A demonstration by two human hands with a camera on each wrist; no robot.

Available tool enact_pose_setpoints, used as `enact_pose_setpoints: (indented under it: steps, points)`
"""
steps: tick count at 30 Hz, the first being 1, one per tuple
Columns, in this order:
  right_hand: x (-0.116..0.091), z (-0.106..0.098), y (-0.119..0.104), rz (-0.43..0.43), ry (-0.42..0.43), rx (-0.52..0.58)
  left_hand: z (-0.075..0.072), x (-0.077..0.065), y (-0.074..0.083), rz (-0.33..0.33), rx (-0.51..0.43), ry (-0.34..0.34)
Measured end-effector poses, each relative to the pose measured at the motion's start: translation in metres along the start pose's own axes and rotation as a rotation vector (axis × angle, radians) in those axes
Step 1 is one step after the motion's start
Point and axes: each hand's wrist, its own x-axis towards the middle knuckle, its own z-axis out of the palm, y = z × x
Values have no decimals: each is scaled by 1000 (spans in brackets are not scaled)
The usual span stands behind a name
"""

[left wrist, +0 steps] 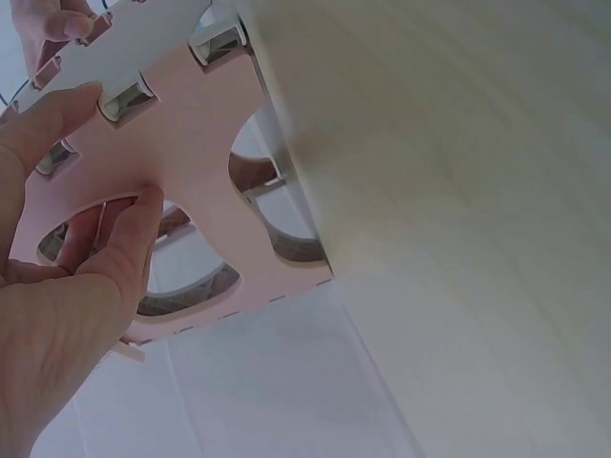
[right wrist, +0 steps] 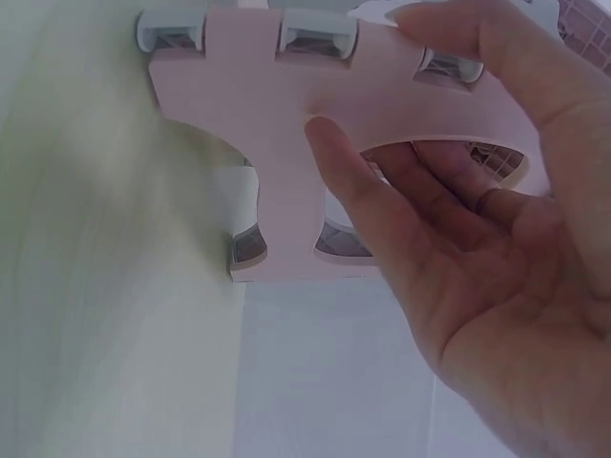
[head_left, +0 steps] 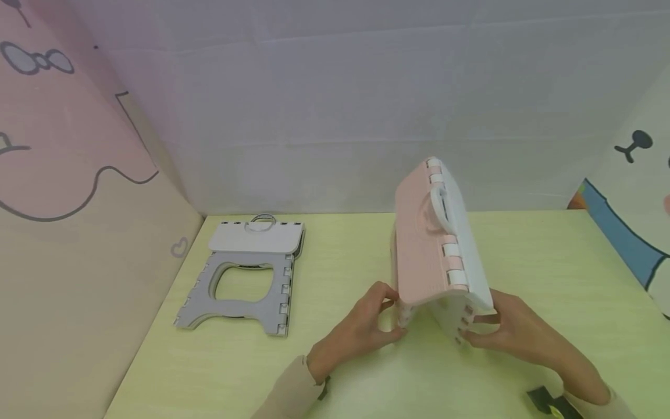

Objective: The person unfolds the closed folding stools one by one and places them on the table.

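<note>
A pink and white folding step stool (head_left: 421, 238) stands half unfolded on the table, its top hinged up into a ridge with a white carry handle (head_left: 444, 209) along it. My left hand (head_left: 361, 329) grips the left leg panel, several fingers through the cutout of the pink panel (left wrist: 181, 124) in the left wrist view. On the other side my right hand (head_left: 515, 331) holds the right leg panel. In the right wrist view its thumb presses the pink face (right wrist: 277, 114) while other fingers reach through the opening.
A grey and white folding stool (head_left: 241, 291) lies on the yellow-green table (head_left: 345, 256) to the left, its handle toward the back wall (head_left: 324, 105). Printed side walls (head_left: 78, 279) stand left and right. A dark piece with a yellow spot (head_left: 552, 402) is by the right wrist.
</note>
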Motion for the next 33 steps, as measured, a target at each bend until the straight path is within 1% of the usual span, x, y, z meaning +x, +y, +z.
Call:
enact_pose_setpoints:
  steps: [3,8,13,21,28,33]
  points:
    - [0,-1,0,-10,-1,10,0,-1,-1,2,1,0]
    - [-1,-3,1,-17,1,12,-1,-1,-1,-24,-44,-12]
    - [-1,-4,1,-11,-7,14,-1,-2,-3,-23,-69,-12]
    - [-2,-6,1,-19,-9,15,-2,-2,-3,-31,-64,-7]
    - [-2,-7,3,-31,-18,49,-3,-3,-4,-12,-38,0]
    - [-2,-8,4,-34,-23,56,-4,-3,-4,-24,-47,-2]
